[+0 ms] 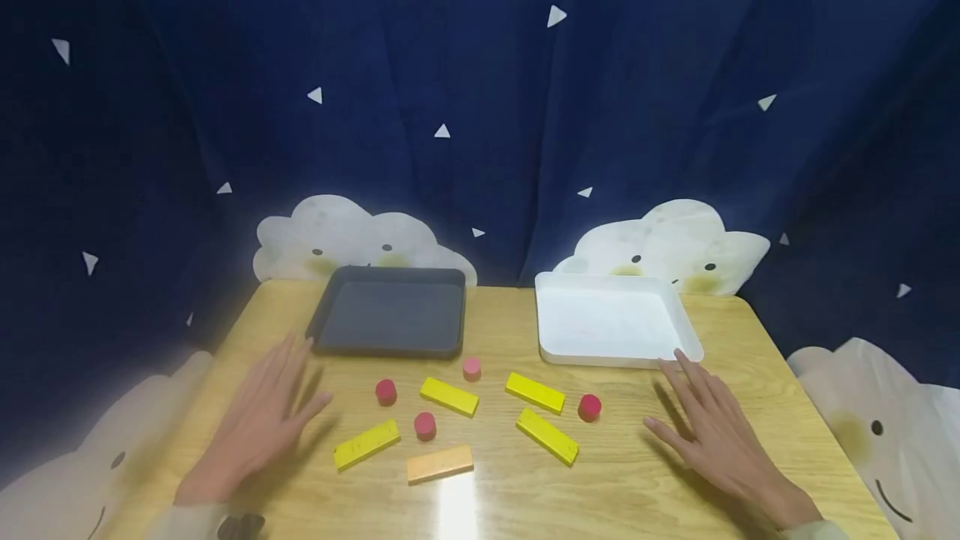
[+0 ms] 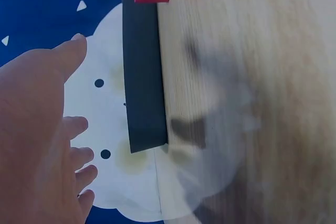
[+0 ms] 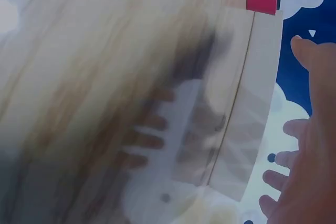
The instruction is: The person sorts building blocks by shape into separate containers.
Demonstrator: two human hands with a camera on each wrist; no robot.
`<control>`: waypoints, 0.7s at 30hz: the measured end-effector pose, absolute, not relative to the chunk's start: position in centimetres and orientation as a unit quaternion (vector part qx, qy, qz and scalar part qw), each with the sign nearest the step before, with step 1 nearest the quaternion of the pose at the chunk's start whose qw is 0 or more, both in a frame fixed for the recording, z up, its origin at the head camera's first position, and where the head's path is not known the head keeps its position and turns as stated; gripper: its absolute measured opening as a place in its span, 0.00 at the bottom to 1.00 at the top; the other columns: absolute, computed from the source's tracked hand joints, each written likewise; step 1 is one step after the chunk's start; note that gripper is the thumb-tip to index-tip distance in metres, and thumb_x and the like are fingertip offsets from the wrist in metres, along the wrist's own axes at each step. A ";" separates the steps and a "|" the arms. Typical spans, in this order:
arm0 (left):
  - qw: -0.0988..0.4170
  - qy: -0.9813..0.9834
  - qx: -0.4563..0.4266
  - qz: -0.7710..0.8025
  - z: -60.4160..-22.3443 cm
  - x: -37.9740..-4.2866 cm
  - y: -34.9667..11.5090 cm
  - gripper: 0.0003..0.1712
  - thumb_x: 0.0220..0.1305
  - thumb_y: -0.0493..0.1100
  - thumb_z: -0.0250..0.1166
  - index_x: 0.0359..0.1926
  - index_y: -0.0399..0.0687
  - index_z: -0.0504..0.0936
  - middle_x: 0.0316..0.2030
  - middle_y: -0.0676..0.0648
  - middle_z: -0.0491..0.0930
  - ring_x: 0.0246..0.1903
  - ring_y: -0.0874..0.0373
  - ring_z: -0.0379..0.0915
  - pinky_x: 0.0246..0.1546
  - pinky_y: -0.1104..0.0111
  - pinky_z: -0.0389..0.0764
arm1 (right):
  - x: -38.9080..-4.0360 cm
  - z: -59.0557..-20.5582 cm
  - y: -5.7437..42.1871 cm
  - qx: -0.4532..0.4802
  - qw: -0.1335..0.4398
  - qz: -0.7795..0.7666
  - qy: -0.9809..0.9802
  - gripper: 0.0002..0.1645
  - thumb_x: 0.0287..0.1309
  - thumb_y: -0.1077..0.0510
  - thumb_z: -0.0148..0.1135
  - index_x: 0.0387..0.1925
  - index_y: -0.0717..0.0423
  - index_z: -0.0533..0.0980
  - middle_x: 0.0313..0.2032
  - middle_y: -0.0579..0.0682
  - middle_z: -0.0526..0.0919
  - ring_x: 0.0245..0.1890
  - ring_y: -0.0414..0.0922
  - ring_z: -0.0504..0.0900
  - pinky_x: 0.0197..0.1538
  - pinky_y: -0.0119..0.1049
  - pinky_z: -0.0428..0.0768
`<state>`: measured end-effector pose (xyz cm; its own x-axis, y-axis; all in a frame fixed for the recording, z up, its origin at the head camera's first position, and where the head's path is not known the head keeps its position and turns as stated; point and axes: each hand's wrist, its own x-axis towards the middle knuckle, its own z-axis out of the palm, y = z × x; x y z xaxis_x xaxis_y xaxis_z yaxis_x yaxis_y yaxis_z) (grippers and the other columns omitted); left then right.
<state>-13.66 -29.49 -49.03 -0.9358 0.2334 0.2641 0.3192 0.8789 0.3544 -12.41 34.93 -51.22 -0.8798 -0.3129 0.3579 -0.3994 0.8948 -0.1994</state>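
Note:
Palm down and fingers extended, my left hand (image 1: pixel 255 419) is at the left of the table, holding nothing, near the dark grey tray's (image 1: pixel 386 352) front left corner. My right hand (image 1: pixel 712 432), also extended and holding nothing, is at the right; its fingertips overlap the white tray's (image 1: pixel 600 359) front right corner in the head view. Between the hands lie several yellow rectangular blocks (image 1: pixel 547 437), one orange block (image 1: pixel 440 464), and small cylinders: a red one (image 1: pixel 386 392) nearest my left hand, another red one (image 1: pixel 590 407) nearest my right, and a pink one (image 1: pixel 472 369) in front of the trays.
Both trays stand at the back of the wooden table (image 1: pixel 615 490), with bare bottoms. Behind it hangs a dark blue curtain (image 1: pixel 480 65) with white triangles. White cloud shapes (image 1: pixel 345 227) with faces stand around the table's edges. Light glares on the front of the tabletop.

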 end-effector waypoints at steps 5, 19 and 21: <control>0.108 -0.962 -0.137 -0.209 -48.6 -14.5 -29.2 0.50 0.79 0.60 0.61 0.87 0.47 0.48 0.85 0.38 0.45 0.82 0.32 0.45 0.84 0.46 0.38 | -12.3 -50.3 34.0 0.173 0.131 0.159 -0.963 0.57 0.67 0.37 0.71 0.87 0.44 0.53 0.84 0.58 0.54 0.77 0.66 0.61 0.82 0.58 0.52; 0.119 -0.961 -0.123 -0.215 -47.7 -17.1 -29.3 0.47 0.77 0.63 0.63 0.84 0.44 0.59 0.80 0.33 0.60 0.77 0.29 0.57 0.75 0.32 0.58 | -12.5 -48.5 31.1 0.144 0.114 0.195 -0.964 0.47 0.67 0.36 0.72 0.76 0.55 0.69 0.72 0.61 0.71 0.69 0.64 0.71 0.64 0.71 0.73; 0.115 -0.962 -0.115 -0.220 -47.6 -17.3 -29.3 0.47 0.78 0.63 0.62 0.83 0.43 0.60 0.80 0.32 0.60 0.77 0.28 0.57 0.75 0.31 0.58 | -12.5 -48.2 30.4 0.143 0.116 0.197 -0.963 0.44 0.67 0.38 0.73 0.74 0.57 0.70 0.69 0.60 0.73 0.67 0.62 0.74 0.62 0.70 0.76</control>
